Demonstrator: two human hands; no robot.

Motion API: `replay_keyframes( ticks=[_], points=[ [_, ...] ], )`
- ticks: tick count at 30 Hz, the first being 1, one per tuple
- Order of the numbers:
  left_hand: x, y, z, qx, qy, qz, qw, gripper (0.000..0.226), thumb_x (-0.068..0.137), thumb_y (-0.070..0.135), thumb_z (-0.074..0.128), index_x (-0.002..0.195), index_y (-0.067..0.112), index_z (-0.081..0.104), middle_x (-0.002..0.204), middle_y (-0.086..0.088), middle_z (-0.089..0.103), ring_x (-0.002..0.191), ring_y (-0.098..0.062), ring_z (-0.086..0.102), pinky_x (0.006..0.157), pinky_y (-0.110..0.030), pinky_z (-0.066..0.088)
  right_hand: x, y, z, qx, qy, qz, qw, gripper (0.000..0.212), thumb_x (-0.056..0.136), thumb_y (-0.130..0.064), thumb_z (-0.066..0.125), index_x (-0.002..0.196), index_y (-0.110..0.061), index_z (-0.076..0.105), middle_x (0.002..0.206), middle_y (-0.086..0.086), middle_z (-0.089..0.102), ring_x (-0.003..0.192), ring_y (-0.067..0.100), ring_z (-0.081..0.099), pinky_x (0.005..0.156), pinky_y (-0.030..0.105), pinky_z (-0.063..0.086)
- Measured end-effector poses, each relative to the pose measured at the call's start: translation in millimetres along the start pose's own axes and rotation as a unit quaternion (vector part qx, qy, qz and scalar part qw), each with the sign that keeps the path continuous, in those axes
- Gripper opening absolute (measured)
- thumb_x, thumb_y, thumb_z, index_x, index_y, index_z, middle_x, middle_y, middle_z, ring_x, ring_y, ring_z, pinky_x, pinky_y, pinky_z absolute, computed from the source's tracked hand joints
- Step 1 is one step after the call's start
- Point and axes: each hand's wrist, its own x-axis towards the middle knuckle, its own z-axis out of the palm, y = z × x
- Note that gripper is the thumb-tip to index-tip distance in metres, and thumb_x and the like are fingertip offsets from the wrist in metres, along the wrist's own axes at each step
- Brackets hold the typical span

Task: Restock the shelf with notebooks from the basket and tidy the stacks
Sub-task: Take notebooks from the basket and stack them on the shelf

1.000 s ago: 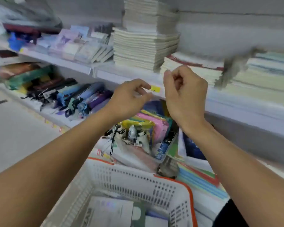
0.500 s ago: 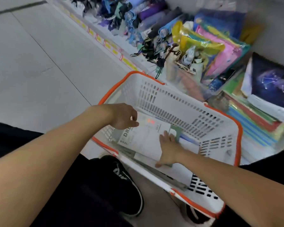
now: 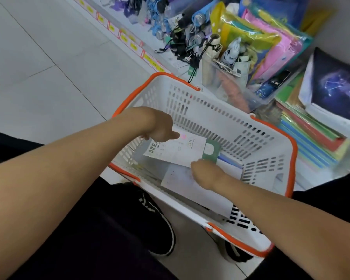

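Both hands on tilted notebook (image 3: 176,151), long axis left-right

Single head view, steep downward, close over basket (image 3: 220,118); bottom shelf (image 3: 129,43) beyond.

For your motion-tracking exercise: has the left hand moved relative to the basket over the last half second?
No, barely: the left hand stays at the white notebook's far-left corner, near the basket's left rim.

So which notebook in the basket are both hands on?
The top white notebook printed "DRE...", with the green corner patch. The left hand and right hand hold opposite edges; the plain white ones lie underneath.
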Motion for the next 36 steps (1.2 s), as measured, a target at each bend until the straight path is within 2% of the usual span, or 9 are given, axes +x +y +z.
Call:
replay_keyframes(
  ticks=[6,8,10,14,16,18,23,32,36],
  points=[
    [-10.4,11.6,2.5,-0.431,-0.027,-0.059,0.900,0.099,0.073,0.091,0.023,0.126,0.011,0.048,0.119,-0.023,0.061,0.101,-0.037,0.064,0.086,-0.044,0.057,-13.3,28.8,-113.1,0.206,0.105,0.054,0.971,0.018,0.098,-0.018,0.047,0.099,-0.005,0.061,0.105,0.017,0.066,0.089,0.030,0.062,0.074,0.032,0.049],
    [-8.1,27.0,7.6,-0.625,0.010,-0.026,0.780,0.094,0.075,0.086,0.039,0.144,0.022,0.036,0.133,-0.020,0.048,0.114,-0.041,0.056,0.092,-0.048,0.053,-32.1,17.9,-148.0,0.240,0.158,0.011,0.958,0.018,0.096,-0.014,0.047,0.088,-0.006,0.061,0.083,0.011,0.062,0.073,0.023,0.058,0.065,0.031,0.042],
    [-1.2,38.6,10.3,-0.773,0.057,-0.002,0.631,0.058,0.088,0.061,0.051,0.123,0.015,0.054,0.112,-0.012,0.058,0.101,-0.032,0.062,0.089,-0.046,0.055,-49.2,-6.1,-173.6,0.275,0.145,-0.068,0.948,0.018,0.094,-0.009,0.049,0.080,-0.006,0.058,0.069,0.004,0.053,0.062,0.015,0.049,0.060,0.029,0.035],
    [1.9,37.7,19.5,-0.862,0.155,-0.060,0.479,0.037,0.095,0.008,0.029,0.100,0.010,0.066,0.088,-0.011,0.071,0.077,-0.030,0.070,0.060,-0.040,0.060,-55.8,-7.5,-184.3,0.467,-0.027,-0.106,0.878,0.023,0.093,-0.028,0.062,0.095,-0.006,0.069,0.094,0.004,0.071,0.087,0.012,0.068,0.074,0.033,0.056],
    [0.6,30.7,24.3,-0.838,0.197,-0.079,0.502,0.039,0.099,0.006,0.026,0.096,0.013,0.065,0.092,-0.009,0.071,0.076,-0.028,0.069,0.062,-0.039,0.060,-39.6,24.3,-157.5,0.510,-0.058,-0.010,0.858,0.028,0.093,-0.033,0.065,0.106,-0.009,0.071,0.114,0.009,0.072,0.100,0.022,0.071,0.082,0.041,0.060],
    [0.3,24.7,26.6,-0.811,0.211,-0.083,0.540,0.036,0.100,0.007,0.029,0.100,0.014,0.064,0.096,-0.009,0.072,0.074,-0.026,0.069,0.054,-0.037,0.059,-23.9,51.9,-115.0,0.331,-0.049,0.088,0.938,0.040,0.087,-0.033,0.073,0.117,-0.006,0.067,0.127,0.015,0.064,0.108,0.030,0.065,0.092,0.043,0.056],
    [-7.6,14.2,23.8,-0.798,0.238,-0.114,0.541,0.030,0.101,0.012,0.037,0.118,0.014,0.062,0.097,-0.009,0.071,0.069,-0.025,0.068,0.039,-0.032,0.054,-6.0,46.6,-6.3,0.151,-0.038,0.164,0.974,0.123,0.055,-0.062,0.087,0.151,-0.013,0.027,0.149,0.010,0.034,0.133,0.032,0.042,0.102,0.045,0.046],
    [-7.4,19.6,18.2,-0.783,0.257,-0.104,0.557,0.032,0.100,0.008,0.035,0.118,0.016,0.060,0.083,0.001,0.066,0.067,-0.020,0.064,0.045,-0.028,0.056,-4.6,57.7,17.1,0.100,0.020,0.232,0.967,0.116,0.054,-0.064,0.086,0.144,-0.016,0.031,0.143,0.011,0.036,0.129,0.033,0.042,0.094,0.045,0.045],
    [-7.5,23.4,17.1,-0.772,0.271,-0.102,0.566,0.034,0.100,0.008,0.034,0.121,0.017,0.058,0.083,0.002,0.065,0.066,-0.019,0.063,0.039,-0.023,0.052,-12.4,60.9,-11.5,0.151,-0.030,0.184,0.971,0.071,0.083,-0.048,0.074,0.136,-0.010,0.047,0.139,0.010,0.052,0.118,0.027,0.057,0.091,0.035,0.051]
  ],
)
